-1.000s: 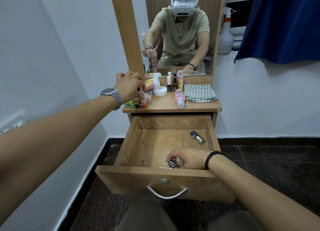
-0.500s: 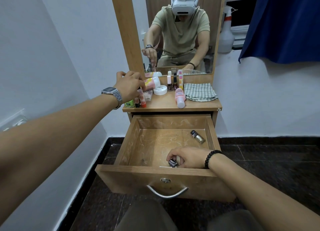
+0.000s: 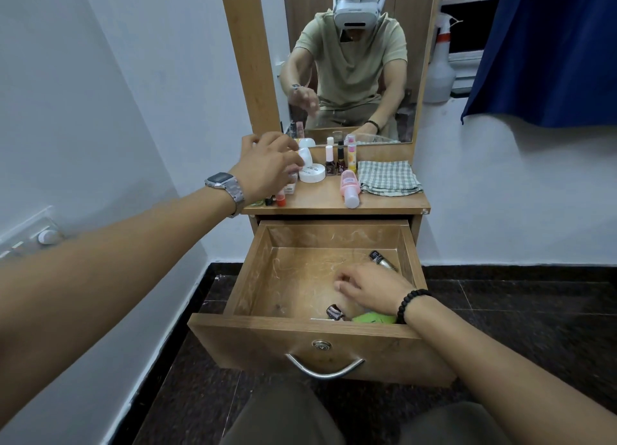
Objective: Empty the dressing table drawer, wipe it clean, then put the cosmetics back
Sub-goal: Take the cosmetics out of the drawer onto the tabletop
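Your left hand (image 3: 267,167) hovered over the crowded left end of the wooden desk (image 3: 327,199), fingers loosely spread and holding nothing. A careless sweep there could have toppled the small upright bottles with red and dark bases (image 3: 275,199) at the edge, or the white round jar (image 3: 312,172) beside them.

Your right hand (image 3: 365,289) sat low in the open wooden drawer (image 3: 300,341), fingers curled — whether that grip had closed on anything, I could not tell. The drawer was not yet emptied: a dark-capped metallic tube (image 3: 382,260) lay near the back right corner, a small dark-and-silver bottle (image 3: 335,312) against the front wall, and a bright green item (image 3: 375,318) partly hidden under your wrist. With both arms working apart, you risked overlooking that green piece, or nudging the pink-and-white bottle (image 3: 350,189) lying on its side off the desk — and the folded green checked cloth (image 3: 387,178) lay untouched.
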